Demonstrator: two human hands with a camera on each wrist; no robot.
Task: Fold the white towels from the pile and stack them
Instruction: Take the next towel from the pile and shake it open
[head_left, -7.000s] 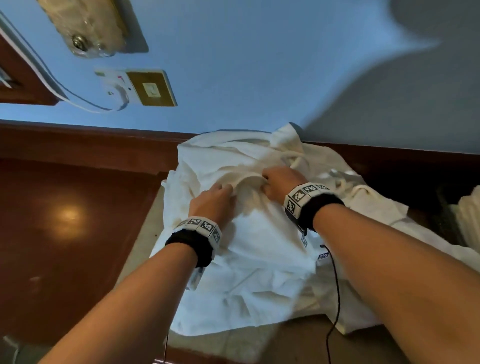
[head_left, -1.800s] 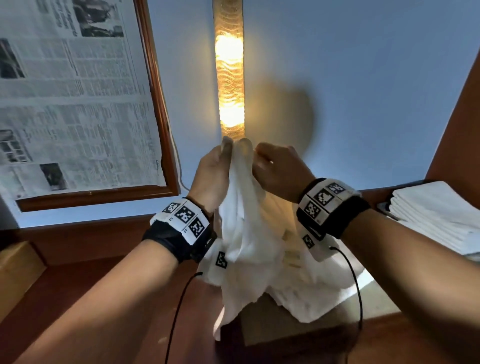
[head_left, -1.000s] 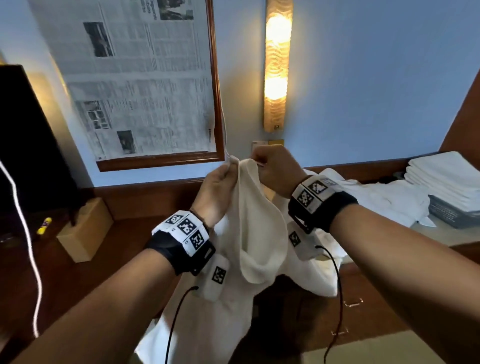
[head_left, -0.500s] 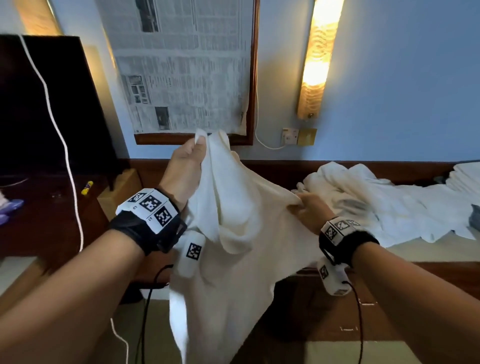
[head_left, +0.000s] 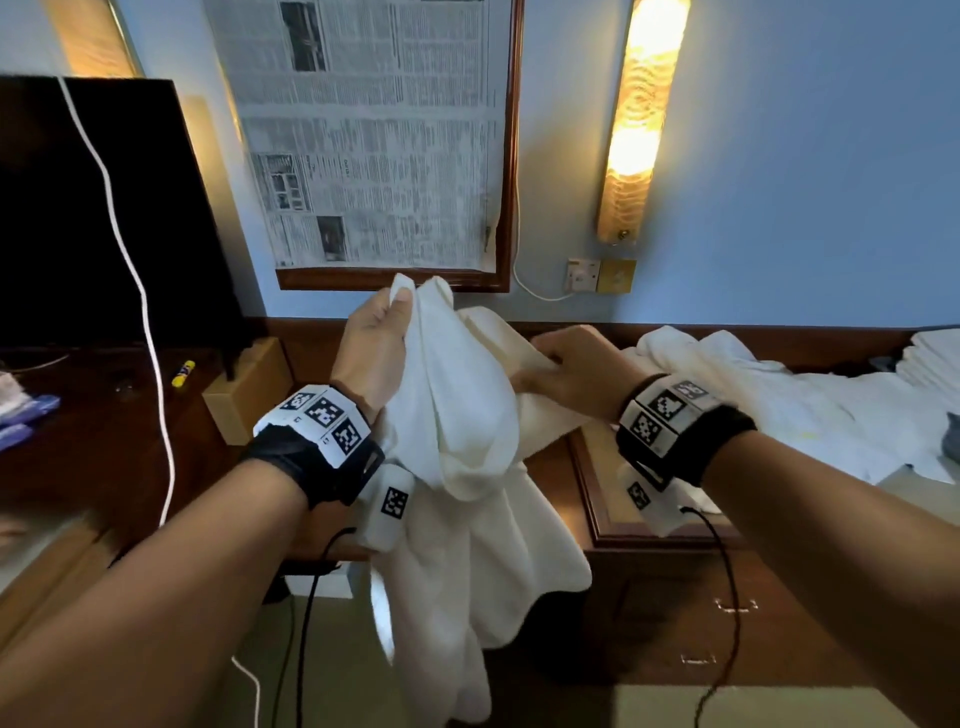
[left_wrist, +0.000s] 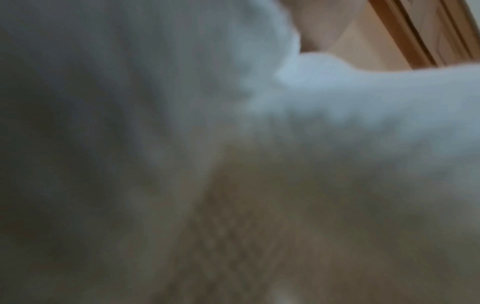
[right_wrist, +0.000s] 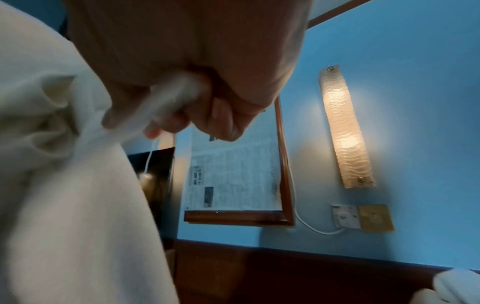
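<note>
Left hand (head_left: 375, 347) pinches a top corner of the white towel (head_left: 467, 467); right hand (head_left: 574, 366) curls around its edge just beside, cloth hanging below both; the towel pile (head_left: 779, 410) lies right of the fingers

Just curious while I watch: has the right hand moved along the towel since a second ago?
Yes. The right hand has slid right and down along the towel, away from the left hand, toward the pile.
</note>
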